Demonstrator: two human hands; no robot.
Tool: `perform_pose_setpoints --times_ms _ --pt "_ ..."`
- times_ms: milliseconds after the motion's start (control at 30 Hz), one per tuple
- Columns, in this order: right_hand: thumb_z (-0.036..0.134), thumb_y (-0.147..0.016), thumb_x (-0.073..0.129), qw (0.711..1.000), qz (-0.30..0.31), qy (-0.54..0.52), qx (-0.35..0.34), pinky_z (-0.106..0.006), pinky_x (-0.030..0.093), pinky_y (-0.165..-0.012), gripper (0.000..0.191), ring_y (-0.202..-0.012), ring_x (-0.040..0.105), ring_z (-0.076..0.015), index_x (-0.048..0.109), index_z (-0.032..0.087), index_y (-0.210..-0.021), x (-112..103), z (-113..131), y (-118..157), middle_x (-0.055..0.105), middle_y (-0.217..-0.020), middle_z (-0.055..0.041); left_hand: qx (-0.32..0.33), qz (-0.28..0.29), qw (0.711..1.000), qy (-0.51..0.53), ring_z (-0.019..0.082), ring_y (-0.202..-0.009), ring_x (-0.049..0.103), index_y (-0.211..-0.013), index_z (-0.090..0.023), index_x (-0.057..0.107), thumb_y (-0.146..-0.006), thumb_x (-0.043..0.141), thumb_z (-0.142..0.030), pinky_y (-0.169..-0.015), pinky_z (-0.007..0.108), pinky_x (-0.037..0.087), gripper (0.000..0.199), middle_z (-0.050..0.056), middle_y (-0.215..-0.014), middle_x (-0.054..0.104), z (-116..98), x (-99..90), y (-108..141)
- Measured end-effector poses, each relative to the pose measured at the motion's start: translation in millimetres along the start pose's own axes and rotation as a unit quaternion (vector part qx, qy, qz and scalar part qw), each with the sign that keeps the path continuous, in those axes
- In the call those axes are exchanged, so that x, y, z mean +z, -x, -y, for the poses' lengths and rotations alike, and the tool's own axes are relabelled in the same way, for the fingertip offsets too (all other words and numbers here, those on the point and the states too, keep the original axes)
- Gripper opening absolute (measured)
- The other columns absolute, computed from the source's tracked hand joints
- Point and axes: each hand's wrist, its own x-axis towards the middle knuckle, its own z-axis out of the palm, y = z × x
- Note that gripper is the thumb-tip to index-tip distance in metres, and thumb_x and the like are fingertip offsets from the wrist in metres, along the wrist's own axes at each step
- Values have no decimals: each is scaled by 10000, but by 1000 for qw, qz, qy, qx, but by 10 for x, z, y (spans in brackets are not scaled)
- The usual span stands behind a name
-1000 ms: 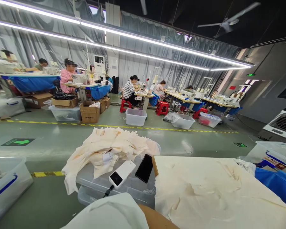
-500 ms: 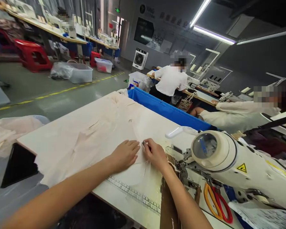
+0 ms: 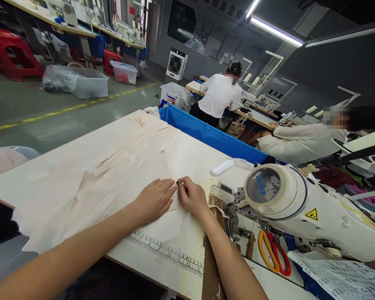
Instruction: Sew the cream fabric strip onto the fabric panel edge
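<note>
Pale, thin fabric [image 3: 112, 175] lies spread over the white table [image 3: 200, 156], with creases towards its left. My left hand [image 3: 154, 200] rests flat on the fabric, fingers together and stretched out. Just beside its fingertips, my right hand [image 3: 193, 198] is closed in a pinch around a small dark grey piece [image 3: 178, 182]; its kind is hidden by my fingers. A seam or edge of the fabric runs up from between the hands. Printed along the table's near edge is a ruler scale [image 3: 171, 252], partly under sheer fabric.
A sewing machine [image 3: 300, 196] stands right of my right hand. Scissors [image 3: 286, 263] with orange and red handles and a written sheet [image 3: 340, 271] lie by it. A blue cloth bin [image 3: 212, 137] borders the table's far side. Two people [image 3: 218, 96] sit beyond.
The whole view has swung slightly, so the table, machine and hands sit further left in it. Both hands keep about the same place on the fabric and the same grip.
</note>
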Motion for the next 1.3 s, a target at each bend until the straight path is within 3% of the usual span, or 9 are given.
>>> perform_pose_setpoints --times_ms 300,533,867,1100,1300 --pt "216 -949 386 999 11 35 -1 -266 356 -603 264 -712 678 -204 600 192 -1101 -26 51 -11 754 -820 -36 4 -18 1000 -19 279 -1257 546 -1244 -104 591 -982 398 -218 -1042 458 444 345 147 -1315 608 -9 34 9" --pt "199 -900 441 998 23 59 -6 -275 277 -550 198 -630 636 -204 629 210 -959 -137 98 40 718 -708 -24 -5 -7 1000 -2 260 -1291 529 -1304 -119 574 -985 420 -237 -1071 449 436 372 119 -1349 600 -25 17 9" --pt "237 -955 378 1000 -8 9 13 -253 380 -602 230 -666 635 -180 585 219 -1055 -100 3 79 723 -776 0 1 -11 1000 0 289 -1335 495 -1327 -136 562 -984 440 -265 -1098 475 402 386 143 -1409 556 -36 66 53" --pt "203 -941 395 1000 -4 3 7 -262 344 -586 222 -673 643 -197 594 211 -1038 -57 80 31 721 -775 -19 2 1 1000 -14 293 -1342 477 -1338 -116 540 -988 398 -263 -1098 492 386 406 158 -1408 550 -46 63 43" --pt "207 -925 423 1000 13 -10 16 -247 339 -552 174 -601 605 -174 589 225 -973 -187 -21 119 681 -689 23 -3 10 1000 -18 302 -1361 453 -1339 -112 537 -990 413 -257 -1106 500 374 398 158 -1443 514 -67 72 36"
